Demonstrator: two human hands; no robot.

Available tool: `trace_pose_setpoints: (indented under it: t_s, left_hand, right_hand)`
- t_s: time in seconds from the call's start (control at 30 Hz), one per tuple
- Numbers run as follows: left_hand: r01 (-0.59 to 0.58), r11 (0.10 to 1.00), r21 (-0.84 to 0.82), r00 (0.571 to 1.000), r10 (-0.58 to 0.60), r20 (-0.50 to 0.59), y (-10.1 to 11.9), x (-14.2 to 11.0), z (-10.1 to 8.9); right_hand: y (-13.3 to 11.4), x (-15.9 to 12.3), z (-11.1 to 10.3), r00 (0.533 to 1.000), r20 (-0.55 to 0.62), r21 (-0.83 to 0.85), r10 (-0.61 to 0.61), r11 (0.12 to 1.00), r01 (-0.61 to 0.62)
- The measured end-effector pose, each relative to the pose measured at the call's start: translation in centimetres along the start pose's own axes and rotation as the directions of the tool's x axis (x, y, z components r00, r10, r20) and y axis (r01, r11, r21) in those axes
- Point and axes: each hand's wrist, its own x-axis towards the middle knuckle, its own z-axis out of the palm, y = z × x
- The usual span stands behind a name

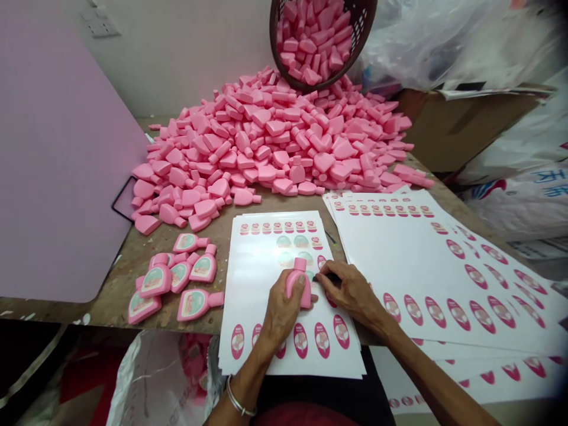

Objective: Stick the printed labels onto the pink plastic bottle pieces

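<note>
Pink moulded plastic dominates the head view. The left hand (279,313) is closed around a pink plastic bottle (298,284), fingers wrapped and thumb across its face, pressing it upright-lengthwise against a white label sheet (251,278) on the bench. The right hand (352,290) lies just beside the bottle, its thumb and fingers drawn into a narrow pinch on a small dark item (327,278) (too small to identify) at the sheet's surface. A metal bangle (239,403) circles the left wrist.

The label sheet carries rows of oval pink-bordered labels, and some upper positions appear emptied. A further stack of label sheets (412,266) lies to the right, overhanging the bench edge. Left of the hands, labelled pink bottles (193,305) lie in a loose group on the worn wooden workbench (110,290). Behind them spreads a large heap of unlabelled pink bottles (266,136), beneath a tilted dark brown basket (319,41) filled with more. A mauve board (57,165) stands at far left; a cardboard box (457,130) and plastic sacks (444,47) sit at right.
</note>
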Motion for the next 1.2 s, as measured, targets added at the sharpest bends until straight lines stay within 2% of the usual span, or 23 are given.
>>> trace_pose_setpoints:
  t_s: [0.13, 0.23, 0.53, 0.63, 0.83, 1.03, 1.2]
  left_hand:
    - [0.011, 0.999, -0.042, 0.999, -0.009, 0.040, -0.1, 0.4, -0.4]
    - [0.018, 0.998, -0.067, 0.998, -0.014, 0.056, -0.2, 0.7, -0.5]
    - [0.034, 0.998, -0.061, 0.999, -0.031, 0.045, 0.2, 0.7, -0.3]
    - [0.024, 0.998, -0.057, 0.999, -0.021, 0.049, 0.2, 0.7, -0.4]
    - [0.023, 0.996, -0.085, 0.999, -0.019, 0.051, 0.1, 0.6, -0.4]
    - [0.025, 0.995, -0.101, 0.999, -0.020, 0.046, 0.2, 0.5, -0.4]
    - [0.034, 0.991, -0.133, 0.999, -0.028, 0.046, 0.1, 0.6, -0.5]
  right_hand:
    - [0.3, -0.2, 0.4, 0.992, -0.122, -0.149, -0.043, 0.989, 0.024]
    - [0.4, -0.4, 0.8, 0.987, -0.129, -0.258, -0.097, 0.964, 0.062]
    - [0.4, -0.7, 1.0, 0.989, -0.148, -0.139, -0.027, 0.990, 0.007]
    - [0.3, -0.7, 1.3, 0.980, -0.173, -0.227, -0.094, 0.972, 0.054]
    - [-0.4, -1.0, 1.4, 0.946, -0.184, -0.446, -0.266, 0.881, 0.161]
    - [0.2, -1.0, 1.1, 0.964, -0.226, -0.368, -0.137, 0.929, 0.045]
    - [0.2, -0.6, 1.6, 0.980, -0.161, -0.265, -0.121, 0.961, 0.075]
